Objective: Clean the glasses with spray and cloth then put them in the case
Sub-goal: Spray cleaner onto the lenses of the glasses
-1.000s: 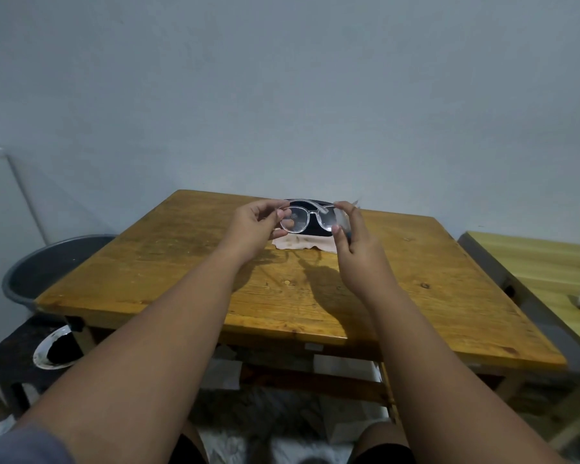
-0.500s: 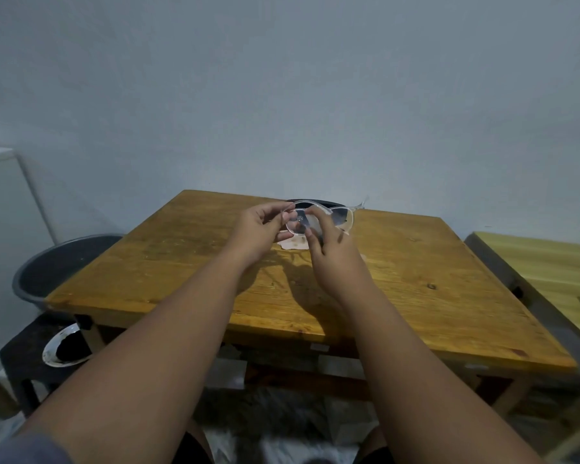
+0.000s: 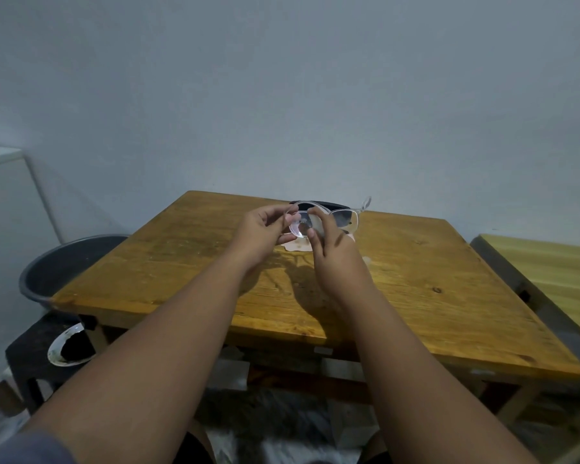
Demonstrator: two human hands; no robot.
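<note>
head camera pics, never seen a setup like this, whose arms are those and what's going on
There is no machine here. A person wears a wide-angle camera on the head, looking forward and down, so the two bare arms are their own. Every picture comes from that one camera. The left hand and right hand both hold clear-framed glasses above a wooden table, and the right fingers pinch one lens. A pale cloth lies on the table below the hands. Behind it is what looks like the dark case.

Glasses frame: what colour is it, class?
The glasses have a clear, see-through frame, best seen in the head view.
</note>
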